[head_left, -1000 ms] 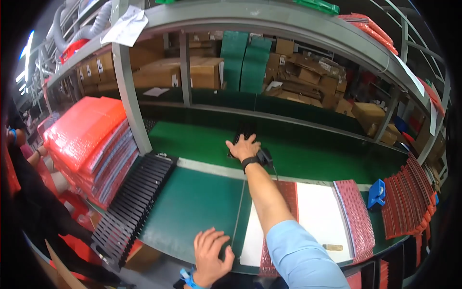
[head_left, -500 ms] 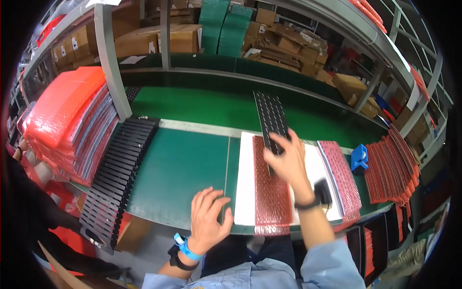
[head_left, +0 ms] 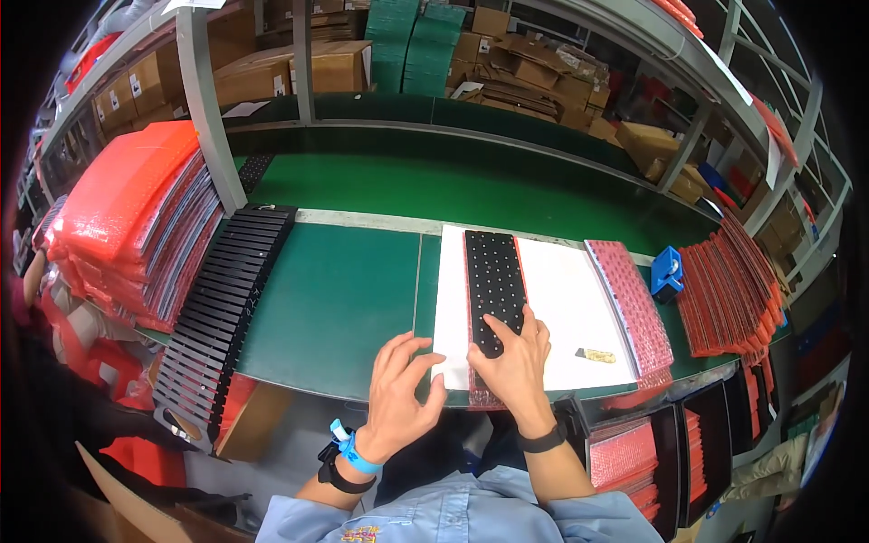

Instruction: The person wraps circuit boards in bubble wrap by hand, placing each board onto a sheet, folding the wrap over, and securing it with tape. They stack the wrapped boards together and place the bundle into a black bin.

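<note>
Touching dotted black panel (head_left: 495, 271), right hand (head_left: 518, 369), cannot tell if clamped, left hand (head_left: 398, 398), grip apart

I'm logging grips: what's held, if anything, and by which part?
Right hand touches the near end of a long black dotted panel; firm grip unclear. Left hand: nothing.

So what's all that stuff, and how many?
Dotted panel: one, black, centre
Bubble wrap: one, red, under panel
White sheet: one, white, under wrap
Small strip: one, yellowish, on sheet
Wrapped pad: one, pink, right of strip
Holder: one, blue, right of pad
Pouches: many, red, far right
Slats: many, black, left
Wrapped stack: one, red, far left
Boxes: several, brown, behind
Bench: one, green, middle
Left hand: one, blue-banded, near sheet
Right hand: one, black-banded, on panel
</note>
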Demonstrator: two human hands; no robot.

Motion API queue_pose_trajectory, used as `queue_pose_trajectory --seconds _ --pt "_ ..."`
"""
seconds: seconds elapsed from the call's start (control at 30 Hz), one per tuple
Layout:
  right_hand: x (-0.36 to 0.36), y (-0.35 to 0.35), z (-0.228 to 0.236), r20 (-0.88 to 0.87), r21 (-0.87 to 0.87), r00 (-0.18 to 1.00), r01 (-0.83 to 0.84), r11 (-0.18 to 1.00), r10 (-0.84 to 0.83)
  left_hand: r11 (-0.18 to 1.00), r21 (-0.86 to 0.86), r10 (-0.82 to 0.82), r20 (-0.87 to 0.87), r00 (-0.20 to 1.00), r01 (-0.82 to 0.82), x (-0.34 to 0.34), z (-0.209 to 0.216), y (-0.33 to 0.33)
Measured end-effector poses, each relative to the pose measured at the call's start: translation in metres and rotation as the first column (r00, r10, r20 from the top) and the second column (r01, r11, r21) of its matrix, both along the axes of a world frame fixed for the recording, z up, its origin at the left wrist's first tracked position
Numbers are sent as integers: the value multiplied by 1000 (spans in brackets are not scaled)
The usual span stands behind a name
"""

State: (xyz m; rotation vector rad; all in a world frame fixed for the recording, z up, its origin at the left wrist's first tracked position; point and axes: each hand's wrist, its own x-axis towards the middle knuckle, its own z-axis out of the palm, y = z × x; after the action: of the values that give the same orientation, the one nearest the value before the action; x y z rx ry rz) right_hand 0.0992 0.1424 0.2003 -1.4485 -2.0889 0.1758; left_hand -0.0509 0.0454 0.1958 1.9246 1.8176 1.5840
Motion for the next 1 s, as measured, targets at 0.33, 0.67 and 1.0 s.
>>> queue_pose_trajectory --seconds 0.33,0.67,1.0 --pt "8 7 12 85 21 996 -21 1000 19 995 4 -103 10 995 103 22 7 8" --pt "-9 266 50 203 -391 843 -397 830 499 939 -195 -331 -309 891 282 78 -6 31" --pt "-53 309 69 228 -783 594 -359 508 771 931 -274 -318 -294 901 240 81 -17 27"
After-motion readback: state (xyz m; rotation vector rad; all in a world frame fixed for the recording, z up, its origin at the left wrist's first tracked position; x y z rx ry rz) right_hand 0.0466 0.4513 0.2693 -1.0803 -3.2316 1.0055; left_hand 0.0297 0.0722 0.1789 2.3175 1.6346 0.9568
